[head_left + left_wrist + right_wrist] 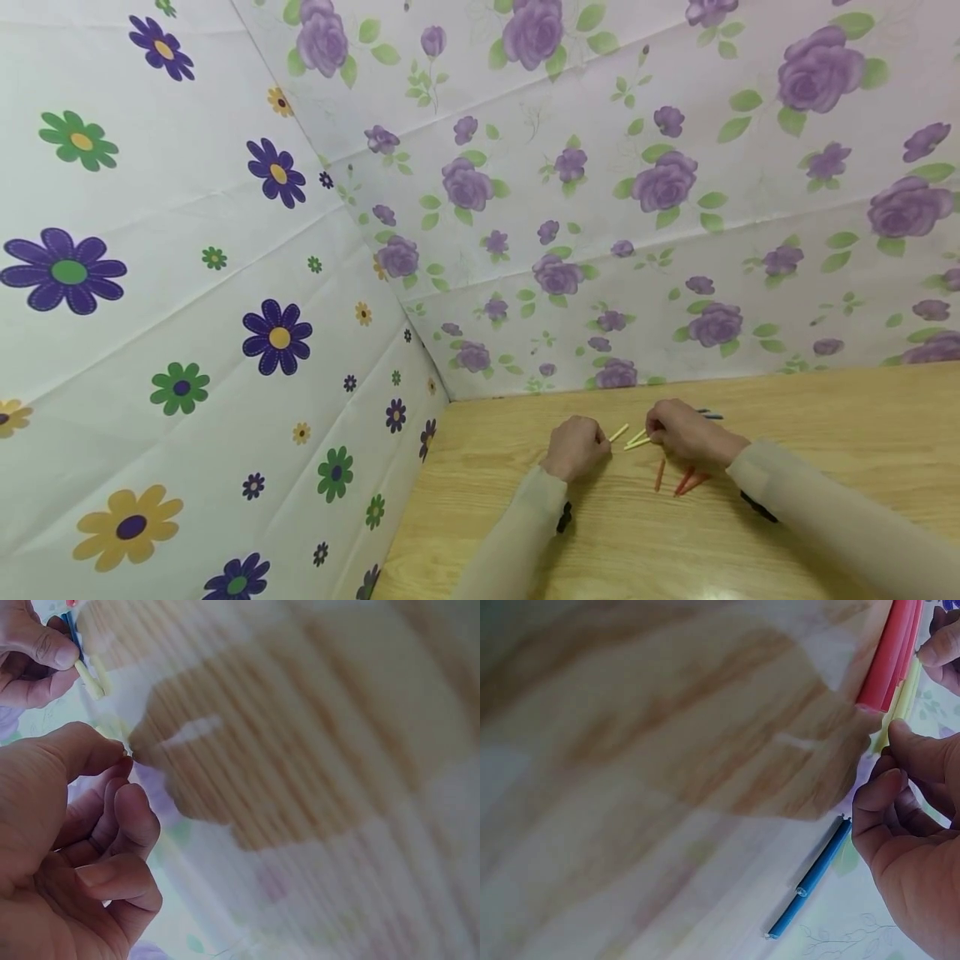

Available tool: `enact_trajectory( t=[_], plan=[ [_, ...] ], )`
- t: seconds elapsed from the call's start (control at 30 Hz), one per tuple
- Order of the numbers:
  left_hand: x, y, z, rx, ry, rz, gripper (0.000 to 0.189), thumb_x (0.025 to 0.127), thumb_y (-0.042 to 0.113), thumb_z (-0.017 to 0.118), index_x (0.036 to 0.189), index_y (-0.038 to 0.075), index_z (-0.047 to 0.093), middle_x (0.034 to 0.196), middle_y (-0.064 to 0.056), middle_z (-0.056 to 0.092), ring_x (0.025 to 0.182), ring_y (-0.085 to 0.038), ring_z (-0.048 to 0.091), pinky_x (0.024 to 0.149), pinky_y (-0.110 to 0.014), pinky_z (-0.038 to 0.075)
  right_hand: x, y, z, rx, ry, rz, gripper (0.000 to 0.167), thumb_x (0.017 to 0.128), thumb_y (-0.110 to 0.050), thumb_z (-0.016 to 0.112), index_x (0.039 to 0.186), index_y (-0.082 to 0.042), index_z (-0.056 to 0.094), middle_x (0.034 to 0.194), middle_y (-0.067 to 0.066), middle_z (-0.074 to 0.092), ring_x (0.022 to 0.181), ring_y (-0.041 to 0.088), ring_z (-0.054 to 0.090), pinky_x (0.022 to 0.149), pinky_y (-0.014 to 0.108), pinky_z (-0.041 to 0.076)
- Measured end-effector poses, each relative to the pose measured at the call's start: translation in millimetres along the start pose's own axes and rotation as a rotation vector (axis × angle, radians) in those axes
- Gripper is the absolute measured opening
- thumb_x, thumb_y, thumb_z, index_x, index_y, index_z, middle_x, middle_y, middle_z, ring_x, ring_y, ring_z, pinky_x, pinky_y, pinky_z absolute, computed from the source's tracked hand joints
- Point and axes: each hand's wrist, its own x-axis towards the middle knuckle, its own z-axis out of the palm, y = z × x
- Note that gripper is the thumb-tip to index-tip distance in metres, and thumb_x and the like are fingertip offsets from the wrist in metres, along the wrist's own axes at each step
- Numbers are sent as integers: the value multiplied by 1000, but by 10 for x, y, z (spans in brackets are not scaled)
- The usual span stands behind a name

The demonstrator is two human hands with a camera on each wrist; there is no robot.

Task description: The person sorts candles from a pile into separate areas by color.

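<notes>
Thumb and forefinger of my left hand (577, 447) pinch one end of a thin yellow stick (618, 432), which points up and right over the wood table. In the left wrist view, only a tiny pale tip shows between the fingertips of the left hand (82, 817). My right hand (690, 433) pinches the near ends of other yellow sticks (637, 442), which fan out toward the left hand. From the right wrist, thumb and curled fingers of the right hand (915, 795) meet at the yellow sticks (904, 697).
Several red sticks (686, 481) lie just in front of the right hand. Blue sticks (711, 414) lie behind it, close to the back edge of the wood table (637, 542). Flowered sheets form the back wall (510, 333) and left wall (217, 433).
</notes>
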Motion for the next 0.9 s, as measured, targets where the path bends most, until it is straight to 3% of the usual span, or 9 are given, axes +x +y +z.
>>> enact_trajectory(
  t=[0.23, 0.5, 0.9],
  plan=[
    [1, -3, 11, 77, 26, 48, 33, 100, 24, 75, 68, 24, 79, 73, 13, 75, 56, -2, 45, 52, -19, 37, -2, 48, 8, -13, 21, -38, 27, 95, 6, 72, 74, -10, 65, 72, -5, 56, 68, 4, 43, 63, 23, 37],
    [10, 17, 27, 77, 34, 50, 18, 101, 29, 78, 86, 27, 87, 87, 14, 81, 68, 0, 67, 61, -19, 52, -22, 25, -19, 15, -9, -13, 26, 95, 7, 71, 77, -11, 67, 74, -4, 59, 67, 3, 45, 62, 23, 38],
    [0, 58, 15, 50, 23, 51, 14, 100, 26, 78, 89, 24, 87, 88, 12, 82, 71, -2, 68, 63, -19, 53, -36, 39, -33, 2, 3, -39, 32, 98, 5, 70, 72, -12, 64, 68, -8, 51, 62, 1, 38, 60, 22, 34]
  ],
)
